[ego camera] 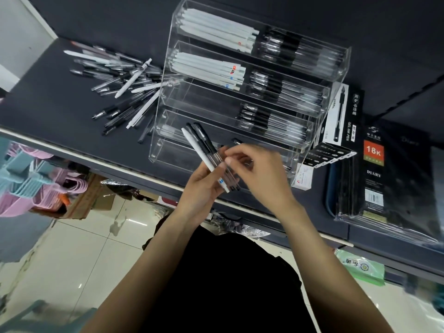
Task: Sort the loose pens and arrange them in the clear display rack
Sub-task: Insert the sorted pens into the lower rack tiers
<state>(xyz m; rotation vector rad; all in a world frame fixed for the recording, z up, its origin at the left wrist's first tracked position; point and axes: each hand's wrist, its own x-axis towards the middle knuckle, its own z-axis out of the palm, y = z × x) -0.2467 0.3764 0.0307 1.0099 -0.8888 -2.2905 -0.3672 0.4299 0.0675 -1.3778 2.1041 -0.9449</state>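
Left hand (204, 186) curled, palm up; right hand (259, 171) close beside it, fingertips pinched; both forearms bare.

Both forearms are bare from the wrists right down to the lower edge of the picture; no sleeves, cuffs, watch, bracelets or gloves show on them. The left hand (204, 186) and the right hand (258, 173) are bare as well, with no rings visible on the fingers that can be seen. The nails appear short and unpainted. Between the two forearms lies a plain black garment (223, 280), dark and without any visible print, seam or marking; whether it is a top or trousers cannot be told.
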